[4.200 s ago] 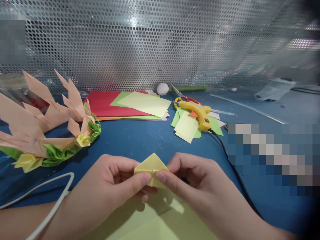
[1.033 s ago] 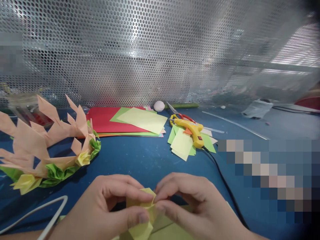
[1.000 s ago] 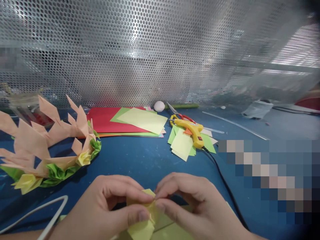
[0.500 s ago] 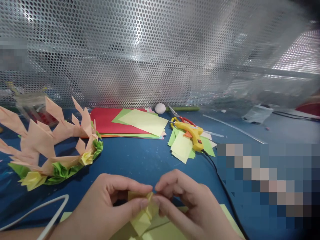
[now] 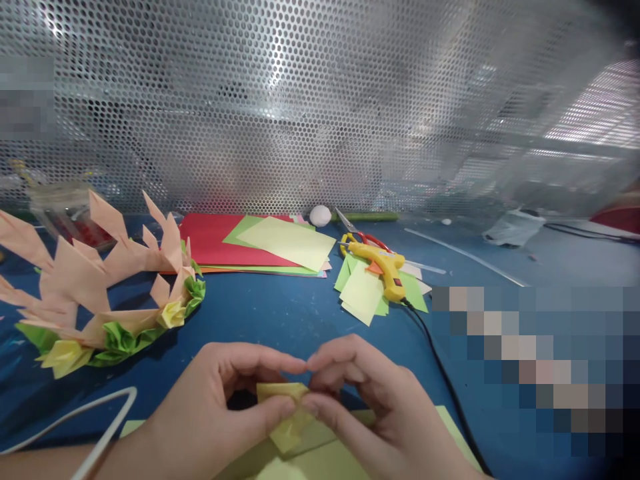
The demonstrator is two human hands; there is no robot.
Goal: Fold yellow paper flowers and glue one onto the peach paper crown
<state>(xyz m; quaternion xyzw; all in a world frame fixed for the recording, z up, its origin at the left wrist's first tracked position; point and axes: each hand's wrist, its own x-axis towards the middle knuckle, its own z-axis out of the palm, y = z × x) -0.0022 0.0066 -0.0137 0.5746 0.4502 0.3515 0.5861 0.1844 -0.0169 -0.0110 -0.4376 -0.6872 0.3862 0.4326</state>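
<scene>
A small folded piece of yellow paper is pinched between my two hands at the bottom centre. My left hand grips its left side, thumb in front and fingers behind. My right hand pinches its right edge, with the thumb and forefinger tips close to those of the left. Part of the paper is covered by the fingers. Beneath the hands lie pale yellow-green paper sheets on the blue table.
At left stands a pink paper crown with green leaves and yellow paper flowers. Farther back are stacked coloured sheets, scissors and a yellow glue gun on paper squares. Its black cord runs along the right. A white cable crosses the left front.
The folded yellow paper has turned in my fingers, its lower point now higher. My forefinger tips have lifted slightly and come together above it.
</scene>
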